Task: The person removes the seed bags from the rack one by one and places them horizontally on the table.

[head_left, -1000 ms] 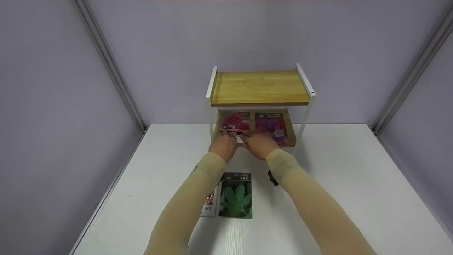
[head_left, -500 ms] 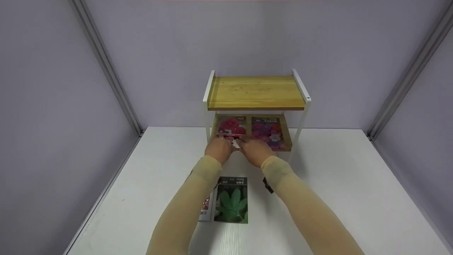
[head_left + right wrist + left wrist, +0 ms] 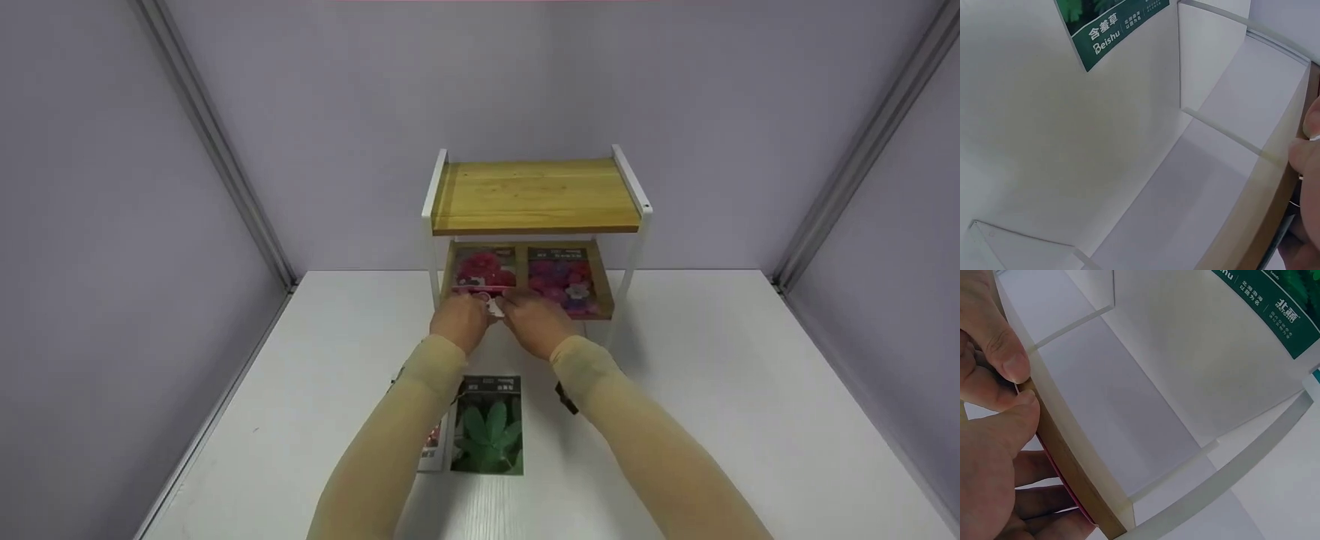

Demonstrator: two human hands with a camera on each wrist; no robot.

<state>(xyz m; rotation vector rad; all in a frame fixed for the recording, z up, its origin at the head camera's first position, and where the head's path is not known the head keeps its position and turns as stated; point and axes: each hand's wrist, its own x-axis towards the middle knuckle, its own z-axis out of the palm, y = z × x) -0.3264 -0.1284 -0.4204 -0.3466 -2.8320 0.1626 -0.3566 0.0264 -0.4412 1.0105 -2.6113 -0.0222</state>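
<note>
two hands pinch a light, slick packet at the shelf's front edge

the red-and-white seed packet is at the front left of the lower shelf, half hidden by fingers. the left hand grips its left part, thumb on the near side and fingers behind; the right hand pinches it close by, so the two thumbs nearly meet in the left wrist view. just behind it shows a red-flower packet; whether that is a separate packet or the far part of the one in hand, i cannot tell. the multicolour-flower packet lies beside it, to the right.

judging by its thin edge, it should be very light and bendy, with little stiffness of its own. the printed face looks glossy, so a dry fingertip may slide on it, and a hard pinch in the middle could crease it or press on any seeds inside. the better hold is by both side edges near the front corners, thumbs on top and fingers flat beneath. the green-leaf packet on the white table looks just as thin.
</note>
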